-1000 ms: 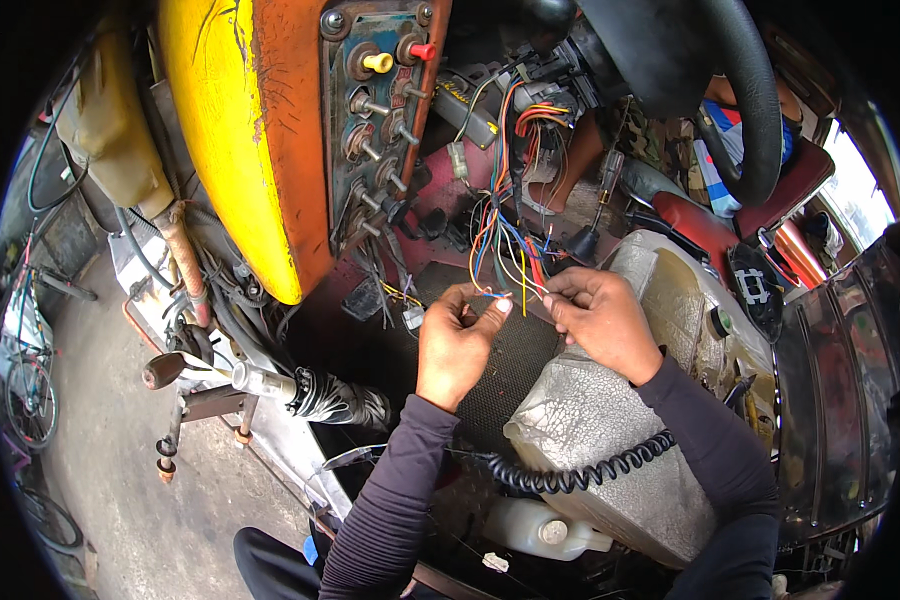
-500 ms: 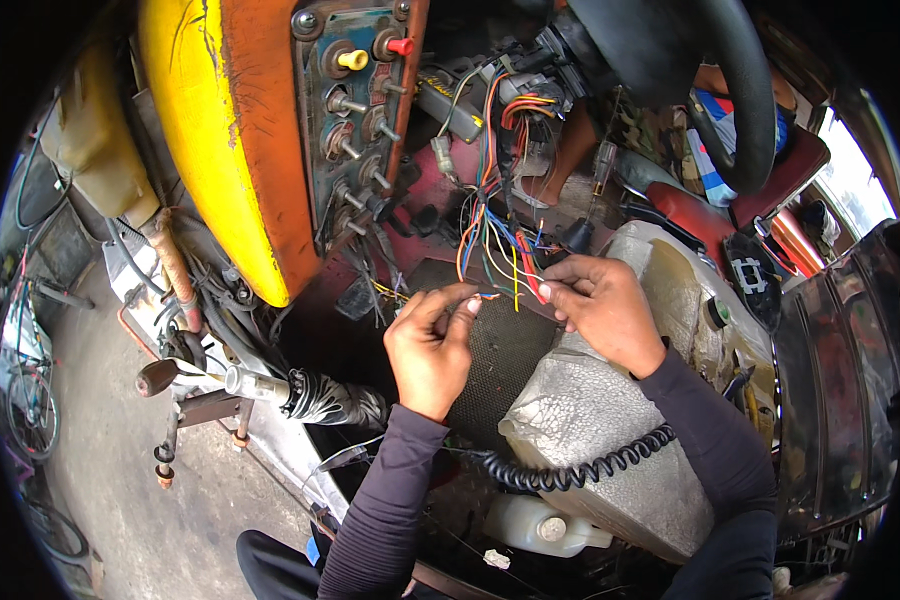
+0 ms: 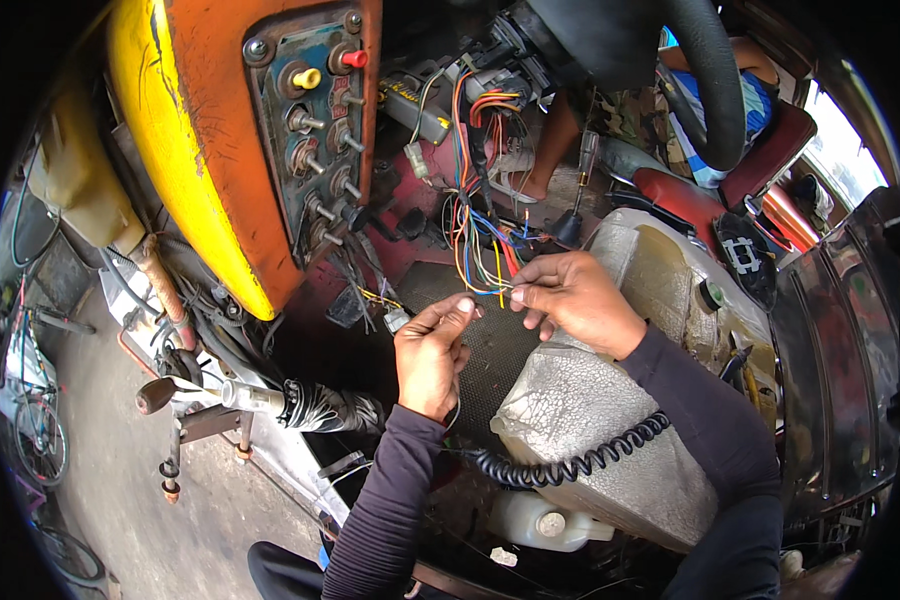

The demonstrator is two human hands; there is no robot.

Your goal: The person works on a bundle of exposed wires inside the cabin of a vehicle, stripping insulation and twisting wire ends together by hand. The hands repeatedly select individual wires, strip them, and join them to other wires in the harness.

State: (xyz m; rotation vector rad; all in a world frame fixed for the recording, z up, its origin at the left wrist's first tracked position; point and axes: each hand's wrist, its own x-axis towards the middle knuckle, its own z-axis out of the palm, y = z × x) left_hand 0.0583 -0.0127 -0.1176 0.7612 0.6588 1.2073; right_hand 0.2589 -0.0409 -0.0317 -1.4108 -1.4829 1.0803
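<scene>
A bundle of coloured wires (image 3: 478, 232) hangs from under the steering column of an old vehicle. My right hand (image 3: 573, 298) pinches the lower ends of several of these wires between thumb and fingers. My left hand (image 3: 432, 352) is just left of it, thumb and forefinger pinched on a thin wire end near the bundle. Both arms wear dark long sleeves. A black coiled cable (image 3: 570, 462) runs below my hands across a wrapped grey seat (image 3: 590, 410).
A yellow and orange panel (image 3: 185, 150) carries a switch plate with several knobs (image 3: 315, 130) at upper left. The steering wheel (image 3: 705, 70) is at top right, with another person's legs (image 3: 560, 140) behind it. A white plastic bottle (image 3: 545, 520) lies low; concrete floor (image 3: 100, 470) at left.
My left hand has dropped slightly down and left from the bundle, still pinching a wire. My right hand stays on the wire ends. The view has shifted a little.
</scene>
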